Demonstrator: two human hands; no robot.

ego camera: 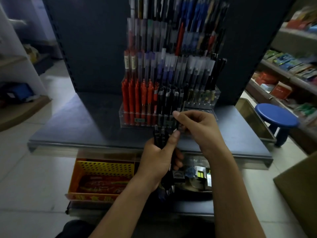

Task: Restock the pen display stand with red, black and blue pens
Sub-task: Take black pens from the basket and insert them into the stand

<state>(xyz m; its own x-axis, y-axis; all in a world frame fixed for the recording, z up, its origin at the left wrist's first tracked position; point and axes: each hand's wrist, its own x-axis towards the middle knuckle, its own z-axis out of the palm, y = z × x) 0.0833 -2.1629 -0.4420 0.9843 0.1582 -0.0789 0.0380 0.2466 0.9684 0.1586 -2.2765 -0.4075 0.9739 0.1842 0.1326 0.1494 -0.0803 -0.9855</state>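
A clear tiered pen display stand (123, 115) stands on a dark shelf, with red pens (137, 97) at the front left, black pens (169, 100) in the front middle and blue pens (192, 18) higher up. My left hand (159, 157) is shut on a bundle of black pens (160, 136), held upright just in front of the stand. My right hand (195, 127) pinches one black pen (178, 124) between thumb and fingers, right at the front row of black pens. Most of that pen is hidden by my fingers.
The dark shelf (85, 131) carries the stand. Below it a yellow perforated basket (103, 176) holds red packets. A blue stool (276, 115) stands to the right, with stocked shelves (291, 69) behind it. A cardboard box (301, 186) is at the lower right.
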